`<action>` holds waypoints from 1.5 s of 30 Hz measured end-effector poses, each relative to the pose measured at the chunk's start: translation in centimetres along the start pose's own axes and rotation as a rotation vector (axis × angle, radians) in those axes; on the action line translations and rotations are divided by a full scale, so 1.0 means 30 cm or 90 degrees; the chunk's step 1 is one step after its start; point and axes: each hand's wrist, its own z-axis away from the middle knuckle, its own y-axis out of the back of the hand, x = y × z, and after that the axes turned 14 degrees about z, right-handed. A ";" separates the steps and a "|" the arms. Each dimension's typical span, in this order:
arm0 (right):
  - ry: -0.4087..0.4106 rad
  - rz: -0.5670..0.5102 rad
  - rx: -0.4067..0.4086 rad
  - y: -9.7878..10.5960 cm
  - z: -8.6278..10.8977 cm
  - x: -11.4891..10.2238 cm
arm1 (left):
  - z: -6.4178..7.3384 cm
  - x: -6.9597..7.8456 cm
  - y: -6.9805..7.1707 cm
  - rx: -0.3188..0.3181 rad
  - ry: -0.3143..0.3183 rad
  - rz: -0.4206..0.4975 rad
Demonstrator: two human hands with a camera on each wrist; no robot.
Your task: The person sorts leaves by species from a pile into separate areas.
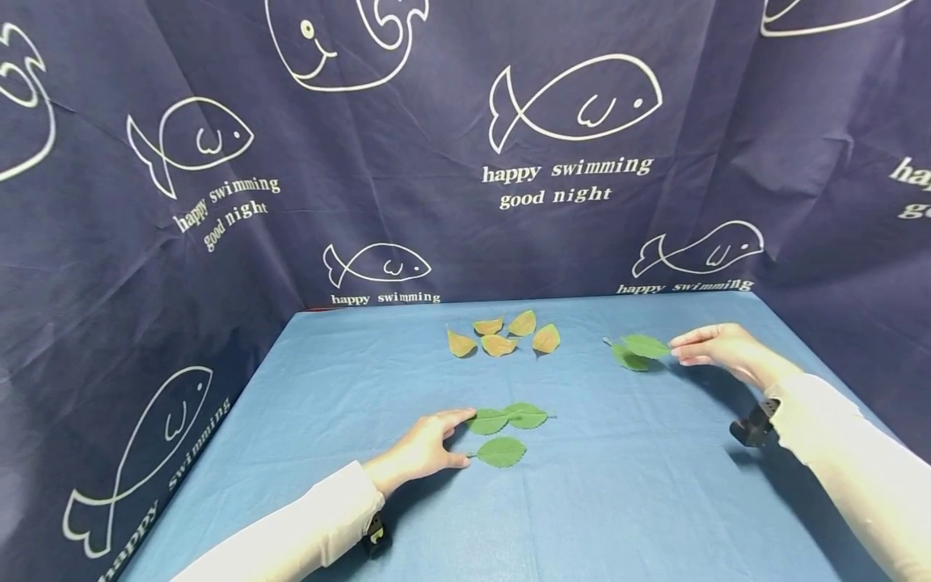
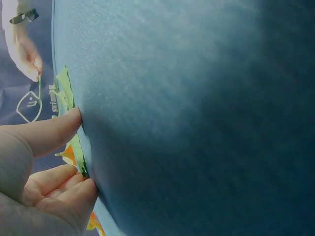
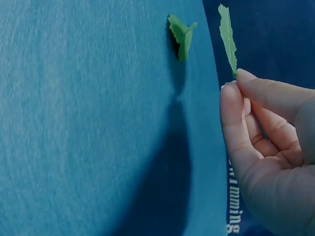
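In the head view my right hand [image 1: 720, 352] pinches the end of a green leaf [image 1: 646, 347] between thumb and fingertips. The right wrist view shows this held leaf [image 3: 228, 39] raised off the cloth. Another green leaf [image 1: 629, 359] lies on the cloth just under and behind it. My left hand [image 1: 422, 449] rests on the cloth, thumb and fingers spread apart. Its forefinger touches the edge of a green leaf [image 1: 487, 421], which meets a second leaf [image 1: 527, 416]. The thumb tip is at the stem of a third green leaf [image 1: 502, 452].
Several yellow-brown leaves [image 1: 499, 345] lie grouped toward the back of the table, which a blue cloth [image 1: 596, 501] covers. A dark blue curtain [image 1: 451, 218] printed with fish outlines and words hangs behind and at the sides. Each wrist wears a dark camera strap [image 1: 756, 422].
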 end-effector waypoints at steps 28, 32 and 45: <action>0.042 -0.156 -0.122 0.083 -0.029 0.182 | 0.000 -0.006 0.004 0.003 -0.003 0.013; 0.065 -0.190 -0.123 0.082 -0.028 0.194 | 0.001 -0.004 0.001 0.003 0.004 0.010; 0.001 -0.215 -0.068 0.070 -0.041 0.163 | -0.002 -0.003 -0.002 0.003 0.006 0.018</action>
